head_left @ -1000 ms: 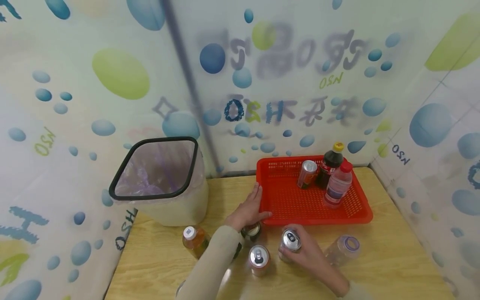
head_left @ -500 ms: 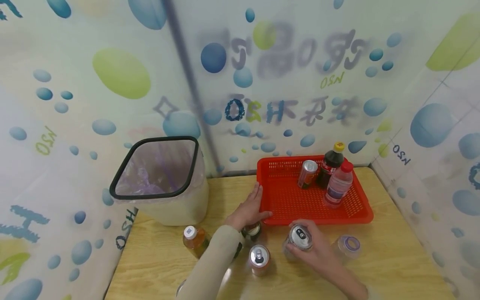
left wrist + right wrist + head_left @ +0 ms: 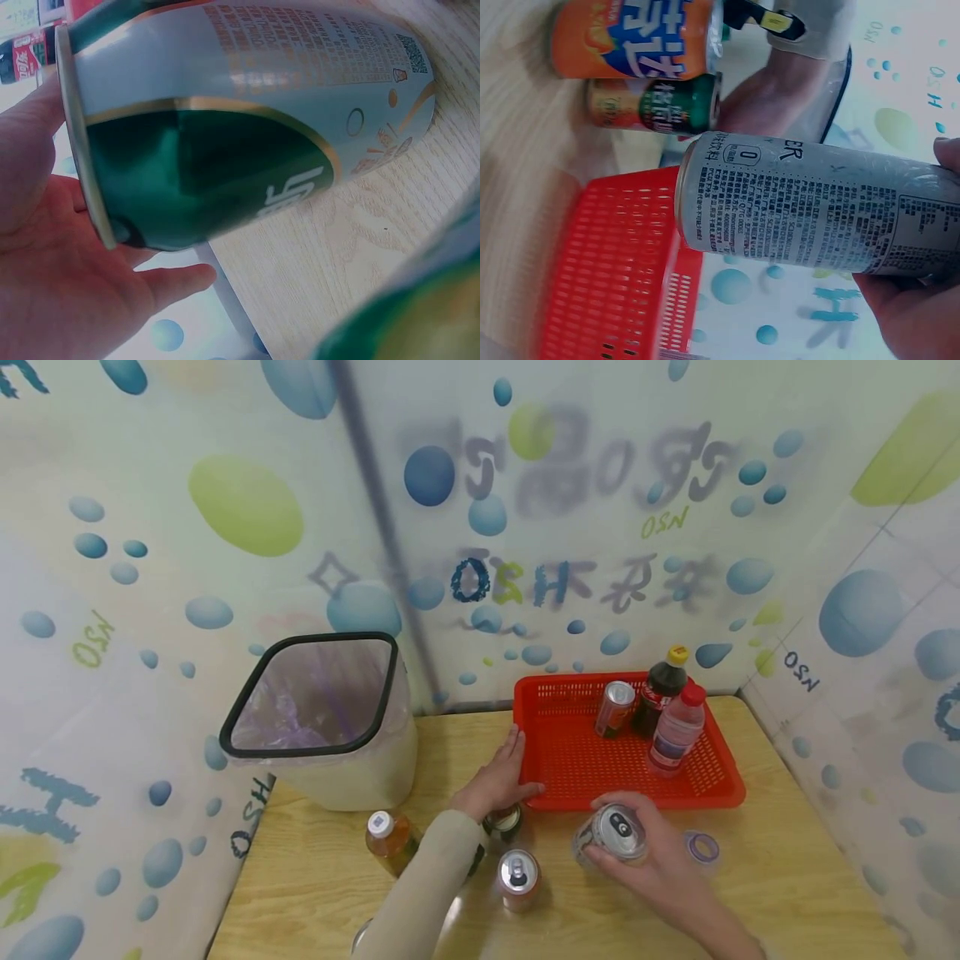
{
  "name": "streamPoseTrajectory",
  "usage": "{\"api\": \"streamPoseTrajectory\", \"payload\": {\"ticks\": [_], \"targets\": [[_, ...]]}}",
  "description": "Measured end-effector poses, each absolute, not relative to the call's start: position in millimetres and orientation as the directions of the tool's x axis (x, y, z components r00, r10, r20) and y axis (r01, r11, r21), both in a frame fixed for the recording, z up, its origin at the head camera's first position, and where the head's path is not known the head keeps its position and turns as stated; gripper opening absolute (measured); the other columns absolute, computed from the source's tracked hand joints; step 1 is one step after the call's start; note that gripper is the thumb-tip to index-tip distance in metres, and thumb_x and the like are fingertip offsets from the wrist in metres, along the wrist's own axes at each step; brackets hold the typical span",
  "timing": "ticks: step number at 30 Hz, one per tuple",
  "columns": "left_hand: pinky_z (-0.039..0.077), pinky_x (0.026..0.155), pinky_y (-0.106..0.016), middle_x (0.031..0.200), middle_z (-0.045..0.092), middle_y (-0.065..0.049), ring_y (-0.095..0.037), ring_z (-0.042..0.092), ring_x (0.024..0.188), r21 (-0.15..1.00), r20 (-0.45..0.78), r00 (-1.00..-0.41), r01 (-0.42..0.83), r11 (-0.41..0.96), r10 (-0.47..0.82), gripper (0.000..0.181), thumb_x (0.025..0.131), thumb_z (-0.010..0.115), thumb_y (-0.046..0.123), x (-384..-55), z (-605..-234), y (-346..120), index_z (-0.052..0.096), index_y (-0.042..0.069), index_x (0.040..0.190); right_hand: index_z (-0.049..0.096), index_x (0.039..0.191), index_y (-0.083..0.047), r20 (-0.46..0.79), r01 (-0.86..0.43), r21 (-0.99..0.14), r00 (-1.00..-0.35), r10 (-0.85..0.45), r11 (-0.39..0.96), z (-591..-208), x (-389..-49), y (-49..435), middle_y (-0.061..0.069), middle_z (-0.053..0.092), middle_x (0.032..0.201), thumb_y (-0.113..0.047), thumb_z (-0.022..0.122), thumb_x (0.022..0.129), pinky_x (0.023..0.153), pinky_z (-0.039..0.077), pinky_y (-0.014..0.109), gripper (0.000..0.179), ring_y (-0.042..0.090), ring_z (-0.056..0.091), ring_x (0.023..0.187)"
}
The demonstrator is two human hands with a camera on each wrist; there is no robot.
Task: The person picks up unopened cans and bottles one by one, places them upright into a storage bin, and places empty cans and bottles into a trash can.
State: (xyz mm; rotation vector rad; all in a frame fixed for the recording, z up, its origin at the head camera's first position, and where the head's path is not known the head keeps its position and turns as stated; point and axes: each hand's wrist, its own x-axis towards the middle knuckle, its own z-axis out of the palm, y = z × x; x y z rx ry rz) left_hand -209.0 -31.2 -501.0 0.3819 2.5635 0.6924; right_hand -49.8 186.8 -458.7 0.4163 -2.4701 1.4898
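My right hand [image 3: 660,852] grips a silver-grey drink can [image 3: 617,833] by its upper part, in front of the red basket [image 3: 585,792]. In the right wrist view the can [image 3: 802,202] is tilted, its side covered in small print. My left hand [image 3: 491,783] lies with fingers extended along the basket's left side, thumb over the front corner. A green-and-white can [image 3: 217,150] fills the left wrist view, in front of that hand's palm. From the head, the same can [image 3: 504,820] is partly hidden under the left wrist.
Inside the basket stand an orange can [image 3: 615,708], a cola bottle [image 3: 662,689] and a pink-capped bottle [image 3: 677,731]. An opened-top can [image 3: 517,878], a juice bottle [image 3: 392,839] and a clear bottle [image 3: 703,847] stand in front. A lined bin [image 3: 375,777] is at left.
My right hand has lifted the silver-grey can and moved it rightward, tilting it, and now covers most of the clear bottle. The left hand stays at the basket.
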Motion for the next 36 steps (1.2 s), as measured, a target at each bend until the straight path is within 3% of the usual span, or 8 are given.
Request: {"api": "streamPoseTrajectory", "payload": {"ticks": [13,19,23,29,36], "targets": [[0.037,0.117,-0.054,0.175,0.000,-0.001,-0.029,0.019,0.158,0.534,-0.341,-0.859,0.157,0.831,0.381,0.104,0.094,0.076,0.039,-209.0,-500.9,-32.4,0.008,0.014,0.168,0.052,0.138,-0.018,0.400,-0.410,-0.756,-0.907,-0.136,0.510,-412.4,-50.9,200.3,-0.006,0.067,0.133,-0.005,0.092,0.076,0.088,0.053,0.014,0.075,0.000,0.061,0.111],[0.036,0.117,-0.056,0.175,-0.001,-0.002,-0.030,0.020,0.157,0.533,-0.343,-0.855,0.165,0.830,0.390,0.104,0.094,0.076,0.039,-209.8,-501.3,-32.9,0.009,0.013,0.168,0.054,0.136,-0.008,0.523,-0.520,-0.679,-0.838,-0.155,0.519,-389.7,-58.9,217.2,-0.005,0.069,0.130,0.005,0.092,0.067,0.078,0.055,0.013,0.080,0.000,0.063,0.100],[0.035,0.118,-0.057,0.175,-0.001,-0.002,-0.031,0.020,0.157,0.534,-0.344,-0.852,0.168,0.829,0.394,0.103,0.094,0.076,0.040,-210.1,-501.6,-33.2,0.009,0.013,0.168,0.055,0.133,-0.002,0.578,-0.568,-0.625,-0.798,-0.171,0.535,-379.0,-65.4,227.4,-0.003,0.070,0.127,0.009,0.091,0.063,0.080,0.053,0.010,0.079,-0.001,0.062,0.101],[0.035,0.118,-0.056,0.175,-0.002,-0.002,-0.033,0.021,0.157,0.532,-0.341,-0.849,0.180,0.827,0.404,0.103,0.094,0.075,0.041,-210.0,-502.5,-33.5,0.009,0.011,0.167,0.053,0.134,-0.002,0.554,-0.542,-0.638,-0.816,-0.164,0.547,-371.1,-72.0,237.2,-0.003,0.071,0.127,0.011,0.089,0.066,0.086,0.050,0.008,0.078,-0.002,0.058,0.119],[0.032,0.119,-0.058,0.175,-0.003,-0.004,-0.036,0.021,0.156,0.538,-0.331,-0.842,0.203,0.818,0.426,0.101,0.096,0.073,0.041,-208.4,-501.2,-33.3,0.010,0.008,0.167,0.055,0.135,-0.004,0.542,-0.510,-0.611,-0.827,-0.149,0.605,-366.9,-82.7,244.3,-0.006,0.065,0.129,0.006,0.090,0.070,0.088,0.047,0.006,0.076,-0.001,0.054,0.117]]}}
